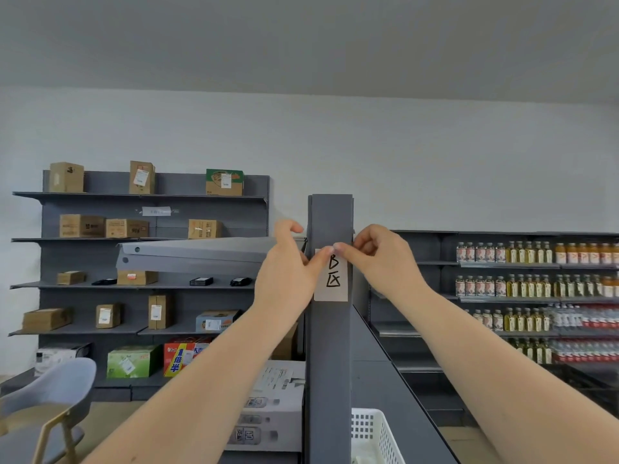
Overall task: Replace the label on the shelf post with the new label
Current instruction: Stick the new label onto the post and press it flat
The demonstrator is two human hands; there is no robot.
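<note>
Label (331, 279) top edge hidden behind fingertips (326, 254); basket (375, 433) cropped.

Stockroom or small shop: grey shelving (154, 242) with cardboard boxes (82, 226) at nine o'clock, rows of bottles (522, 286) at three o'clock.

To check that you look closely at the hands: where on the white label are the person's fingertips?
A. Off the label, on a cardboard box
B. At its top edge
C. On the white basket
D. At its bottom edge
B: fingertips of the left hand and right hand meet at the top edge of the label on the grey post; its bottom edge is untouched.
</note>
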